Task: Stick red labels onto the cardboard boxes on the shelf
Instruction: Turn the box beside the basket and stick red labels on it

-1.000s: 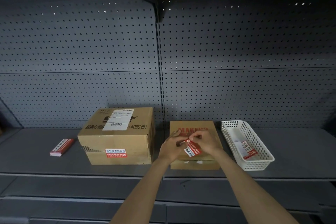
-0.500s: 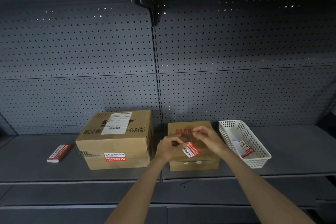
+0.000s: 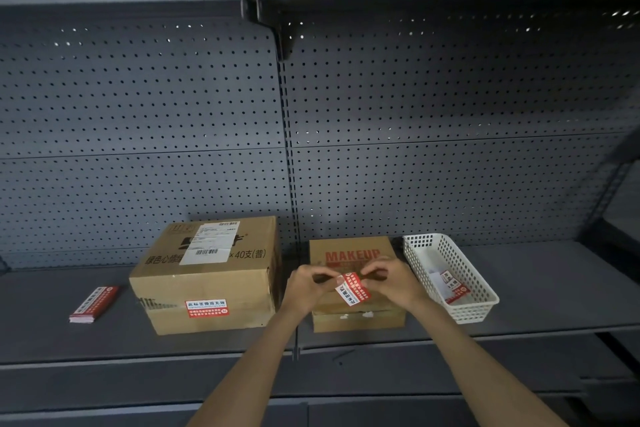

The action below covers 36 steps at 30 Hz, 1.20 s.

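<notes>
Head view: both hands meet in front of the MAKEUP box (image 3: 351, 248) on the shelf (image 3: 540, 288). The left hand (image 3: 306, 286) and right hand (image 3: 393, 282) each pinch one red label (image 3: 353, 289), its long axis tilted down to the right, just before the box's front face, which likely takes it next. Counted: two boxes; the big box (image 3: 207, 274) left of it already wears one label. A label stack (image 3: 93, 303) lies farther left; one basket (image 3: 450, 276) sits right.

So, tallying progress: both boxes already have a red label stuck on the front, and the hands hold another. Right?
Not quite. The head view shows only the larger box labelled; the MAKEUP box shows none, with both hands holding a red label.
</notes>
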Each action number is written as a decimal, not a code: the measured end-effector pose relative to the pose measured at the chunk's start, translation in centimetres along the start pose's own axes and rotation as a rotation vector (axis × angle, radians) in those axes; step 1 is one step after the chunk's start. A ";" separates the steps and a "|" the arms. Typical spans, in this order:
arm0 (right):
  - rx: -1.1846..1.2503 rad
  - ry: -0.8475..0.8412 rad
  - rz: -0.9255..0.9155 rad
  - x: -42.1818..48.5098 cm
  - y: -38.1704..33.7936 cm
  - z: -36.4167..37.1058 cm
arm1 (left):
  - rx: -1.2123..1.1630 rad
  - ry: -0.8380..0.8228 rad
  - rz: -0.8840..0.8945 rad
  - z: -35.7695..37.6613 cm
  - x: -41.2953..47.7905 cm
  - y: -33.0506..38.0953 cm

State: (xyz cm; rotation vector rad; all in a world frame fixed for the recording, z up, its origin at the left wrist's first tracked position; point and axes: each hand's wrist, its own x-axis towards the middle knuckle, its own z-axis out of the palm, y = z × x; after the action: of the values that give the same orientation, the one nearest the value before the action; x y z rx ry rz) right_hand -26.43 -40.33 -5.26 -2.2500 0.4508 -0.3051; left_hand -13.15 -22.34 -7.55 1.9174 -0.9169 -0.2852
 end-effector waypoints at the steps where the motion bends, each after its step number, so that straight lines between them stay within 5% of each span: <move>1: 0.007 0.002 0.001 0.0 0.0 0.1 | 0.006 -0.004 -0.001 -0.1 0.0 0.0; 16: 0.066 -0.004 0.009 0.1 1.1 0.5 | 0.107 -0.013 -0.127 -0.1 -0.1 1.3; 24: 0.095 -0.032 -0.041 -0.2 1.0 0.1 | 0.308 -0.086 0.005 -0.1 0.3 1.9; 36: 0.031 -0.057 -0.073 -0.7 1.4 0.4 | 0.248 -0.146 -0.034 -0.6 0.3 2.0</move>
State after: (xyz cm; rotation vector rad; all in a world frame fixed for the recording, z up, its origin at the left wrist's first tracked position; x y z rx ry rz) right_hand -27.27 -40.59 -6.62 -2.2421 0.3326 -0.2823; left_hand -13.60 -22.64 -5.49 2.1639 -1.0569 -0.3488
